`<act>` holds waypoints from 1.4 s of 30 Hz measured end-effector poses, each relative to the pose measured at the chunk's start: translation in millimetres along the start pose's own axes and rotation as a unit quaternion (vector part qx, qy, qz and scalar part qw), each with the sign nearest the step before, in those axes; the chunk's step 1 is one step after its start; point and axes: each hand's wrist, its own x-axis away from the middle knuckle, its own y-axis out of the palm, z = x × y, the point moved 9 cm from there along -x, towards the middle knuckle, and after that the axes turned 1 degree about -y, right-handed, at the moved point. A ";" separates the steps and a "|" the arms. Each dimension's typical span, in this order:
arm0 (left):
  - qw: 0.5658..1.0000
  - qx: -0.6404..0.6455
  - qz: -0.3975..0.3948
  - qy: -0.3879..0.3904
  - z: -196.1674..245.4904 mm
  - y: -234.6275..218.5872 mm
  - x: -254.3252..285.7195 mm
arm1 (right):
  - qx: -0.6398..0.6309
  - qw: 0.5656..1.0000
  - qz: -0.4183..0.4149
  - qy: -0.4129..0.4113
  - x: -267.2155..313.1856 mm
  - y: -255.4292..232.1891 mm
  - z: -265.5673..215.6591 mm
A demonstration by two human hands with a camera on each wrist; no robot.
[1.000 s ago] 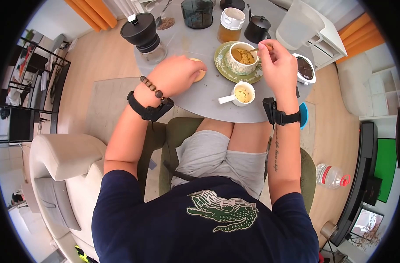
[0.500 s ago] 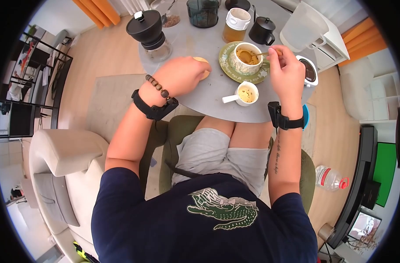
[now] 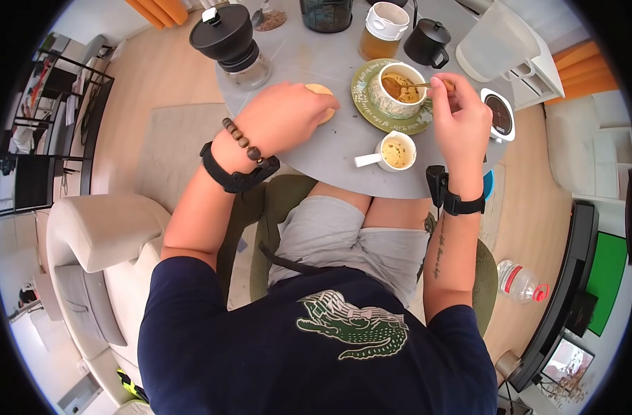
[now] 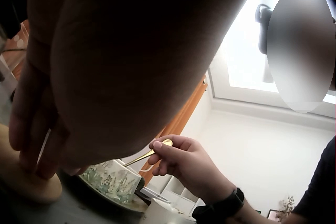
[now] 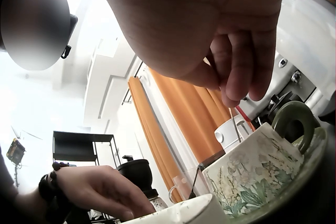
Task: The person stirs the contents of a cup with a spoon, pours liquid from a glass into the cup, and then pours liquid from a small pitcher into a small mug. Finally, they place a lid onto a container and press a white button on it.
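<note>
Between thumb and fingers, my right hand [image 3: 461, 114] pinches the handle of a golden spoon [image 3: 418, 85]. The spoon's bowl sits in the brownish liquid inside a flower-patterned cup [image 5: 252, 182], which stands on a green saucer [image 3: 363, 104] with lettering. My left hand [image 3: 288, 114] rests with its fingers on a round, light wooden disc [image 4: 39, 190] on the table; the hand covers part of the disc in the head view. Nearer the table's front edge stands a small white cup with a straight handle [image 3: 366, 160], with a little yellowish liquid and dark specks inside.
A black-topped hand grinder [image 3: 222, 34] stands at the left of the grey table [image 3: 316, 162]. Behind the saucer are a white-collared glass of amber liquid [image 3: 381, 45] and a black pot [image 3: 426, 43]. A clear pitcher [image 3: 492, 41] and a round-dialled scale [image 3: 498, 114] stand to the right.
The spoon's bowl has shifted about inside the cup, toward the middle and then back left, as the right hand moved slightly. The left hand stays on the disc. The head view has shifted a little.
</note>
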 end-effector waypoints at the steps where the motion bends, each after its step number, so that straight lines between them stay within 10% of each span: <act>1: 1.000 -0.001 0.003 0.001 -1.0 -0.6 0.1 | -0.013 1.000 -0.006 0.000 -0.8 1.2 0.5; 42: 0.999 0.039 -0.022 -0.021 1.8 -5.5 -8.9 | -0.041 0.998 0.047 0.025 9.3 -13.0 7.4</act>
